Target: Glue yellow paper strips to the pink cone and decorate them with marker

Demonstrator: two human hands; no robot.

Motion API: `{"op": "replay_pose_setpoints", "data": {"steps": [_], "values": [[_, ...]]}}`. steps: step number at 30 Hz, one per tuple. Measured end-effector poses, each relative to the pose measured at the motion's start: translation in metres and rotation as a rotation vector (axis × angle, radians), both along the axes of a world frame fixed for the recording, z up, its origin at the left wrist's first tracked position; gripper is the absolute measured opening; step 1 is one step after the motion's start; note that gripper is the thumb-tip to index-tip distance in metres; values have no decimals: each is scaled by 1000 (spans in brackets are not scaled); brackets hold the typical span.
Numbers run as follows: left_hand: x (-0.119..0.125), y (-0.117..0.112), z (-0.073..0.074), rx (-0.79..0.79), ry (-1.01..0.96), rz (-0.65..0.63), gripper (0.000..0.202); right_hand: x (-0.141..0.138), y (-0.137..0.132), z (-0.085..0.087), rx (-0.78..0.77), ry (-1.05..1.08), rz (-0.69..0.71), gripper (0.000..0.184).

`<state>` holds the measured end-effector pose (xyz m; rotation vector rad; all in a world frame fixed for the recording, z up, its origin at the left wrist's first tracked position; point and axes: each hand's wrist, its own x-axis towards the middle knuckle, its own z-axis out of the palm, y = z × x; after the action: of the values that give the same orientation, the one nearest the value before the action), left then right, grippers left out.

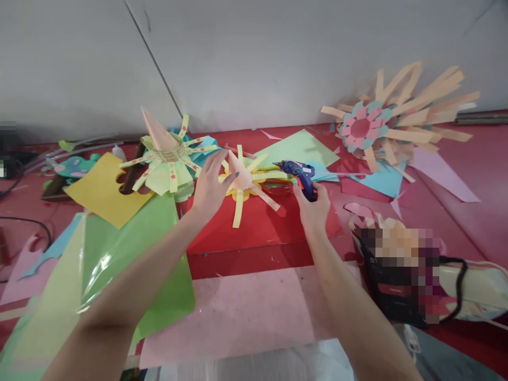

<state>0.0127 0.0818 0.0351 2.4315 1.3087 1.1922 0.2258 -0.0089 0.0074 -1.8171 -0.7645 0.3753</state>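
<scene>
Pale cone (pixel 244 181) with yellow strips (pixel 237 214) sits between my two hands, over a red sheet (pixel 254 233). I have the left hand (pixel 211 185) spread at its left side, fingers and thumb parted; contact, I can't tell. My right hand (pixel 314 209) grips a blue glue gun (pixel 297 170), nozzle toward the cone. Beyond: starred paper hat (pixel 161 140) left, paper flower (pixel 363 128) right, same worktop (pixel 476 159).

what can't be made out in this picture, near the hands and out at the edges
Head view: part of the glue gun's handle, covered by the right hand.
Head view: any print on its label, too small to read.
Head view: whether the left hand touches the pink cone; fingers overlap its side.
Head view: the pixelated patch, blurred out.
Head view: the dark item, cut off by the left edge.
</scene>
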Motion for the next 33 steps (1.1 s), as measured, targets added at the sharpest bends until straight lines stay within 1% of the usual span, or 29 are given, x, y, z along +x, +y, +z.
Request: {"op": "replay_pose_setpoints", "data": {"steps": [2, 3, 4, 6, 9, 12, 14, 15, 17, 20, 22, 25, 27, 30, 33], "values": [[-5, -8, 7, 94, -41, 26, 34, 0, 0, -2, -5, -36, 25, 41], [-8, -12, 10, 113, -50, 43, 32, -1, 0, -4, -4, -60, 35, 41], [-11, -16, 11, 110, -43, 46, 28, -1, 0, -5, -3, -87, 43, 41], [-18, -24, 10, 69, -6, 5, 20, -2, -1, -8, 2, -147, 64, 40], [-29, -32, -2, -53, 90, -118, 16, -5, -3, -10, 0, -252, 115, 36], [-36, -40, -20, -182, 213, -226, 24, -8, -5, -12, -12, -351, 160, 32], [-38, -43, -31, -232, 280, -280, 28, -9, -5, -14, -24, -391, 185, 32], [-37, -45, -34, -247, 305, -290, 29, -9, -5, -15, -31, -403, 194, 32], [-35, -47, -38, -266, 349, -266, 30, -9, -4, -17, -49, -416, 205, 32], [-31, -48, -38, -293, 396, -204, 31, -9, -4, -18, -79, -431, 210, 31], [-30, -47, -36, -293, 408, -188, 33, -10, -3, -17, -88, -451, 218, 31], [-30, -48, -35, -267, 399, -196, 35, -13, -3, -14, -95, -479, 238, 29], [-31, -48, -35, -225, 363, -232, 33, -15, -4, -12, -107, -490, 247, 27], [-32, -49, -37, -156, 284, -324, 29, -16, -5, -11, -126, -510, 262, 27], [-32, -49, -39, -144, 313, -364, 35, -17, -6, -10, -123, -522, 269, 28]]}}
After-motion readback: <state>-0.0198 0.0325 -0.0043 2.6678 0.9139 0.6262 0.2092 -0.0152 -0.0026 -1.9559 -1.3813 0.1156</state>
